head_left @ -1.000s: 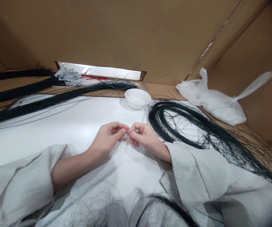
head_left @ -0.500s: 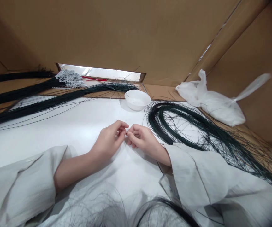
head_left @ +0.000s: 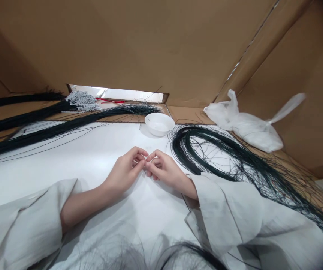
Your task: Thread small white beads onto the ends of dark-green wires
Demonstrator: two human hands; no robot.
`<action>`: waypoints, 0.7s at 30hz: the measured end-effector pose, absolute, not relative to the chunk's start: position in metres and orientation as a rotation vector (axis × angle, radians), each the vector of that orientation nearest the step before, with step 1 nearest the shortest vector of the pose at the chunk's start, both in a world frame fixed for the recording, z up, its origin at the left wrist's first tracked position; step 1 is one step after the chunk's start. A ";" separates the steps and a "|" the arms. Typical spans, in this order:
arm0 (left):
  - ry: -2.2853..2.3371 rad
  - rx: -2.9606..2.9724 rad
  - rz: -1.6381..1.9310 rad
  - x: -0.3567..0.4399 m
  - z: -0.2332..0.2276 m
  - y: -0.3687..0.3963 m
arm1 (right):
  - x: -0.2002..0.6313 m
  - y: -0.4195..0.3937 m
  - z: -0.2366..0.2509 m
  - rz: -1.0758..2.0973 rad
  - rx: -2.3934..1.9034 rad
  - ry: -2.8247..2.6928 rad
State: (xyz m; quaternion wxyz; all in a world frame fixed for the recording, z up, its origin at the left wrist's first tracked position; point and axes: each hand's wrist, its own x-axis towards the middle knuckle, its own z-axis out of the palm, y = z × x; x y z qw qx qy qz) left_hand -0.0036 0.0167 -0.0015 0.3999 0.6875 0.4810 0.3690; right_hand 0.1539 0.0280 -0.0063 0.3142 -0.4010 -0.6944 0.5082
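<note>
My left hand point(head_left: 126, 167) and my right hand point(head_left: 165, 168) meet fingertip to fingertip over the white tabletop point(head_left: 94, 152). Both are closed in a pinch, thumbs against forefingers. Whatever lies between the fingertips is too small or too hidden to make out. Beyond the hands stands a white bowl point(head_left: 159, 124). To the right of my right hand a looped bundle of dark strands point(head_left: 188, 150) curves over the table, its far end fanning out towards the right edge. My right forearm and sleeve cover part of it.
Long dark strand bundles point(head_left: 38, 131) lie at the left, one tipped with white beaded ends point(head_left: 82, 101). A red, thin object point(head_left: 111, 101) rests near the slot in the cardboard wall point(head_left: 116, 48). A tied white plastic bag point(head_left: 251, 123) sits at the right.
The camera view has shifted slightly, so the whole scene sits a little lower and further left. My hands have drawn slightly closer at the fingertips, still pinched.
</note>
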 end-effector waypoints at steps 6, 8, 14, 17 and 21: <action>1.404 1.856 0.956 -0.001 0.003 0.009 | 0.153 0.033 -0.007 1.424 -1.073 -1.776; 1.393 1.858 0.959 0.000 0.003 0.008 | 0.153 0.033 -0.005 1.463 -1.083 -1.754; 1.336 1.926 0.914 0.002 0.005 0.007 | 0.152 0.032 0.000 1.533 -1.046 -1.727; 1.355 1.980 0.874 0.003 0.006 0.008 | 0.153 0.034 0.000 1.546 -1.048 -1.762; 1.314 1.976 0.853 0.003 0.008 0.007 | 0.154 0.036 0.001 1.572 -1.046 -1.795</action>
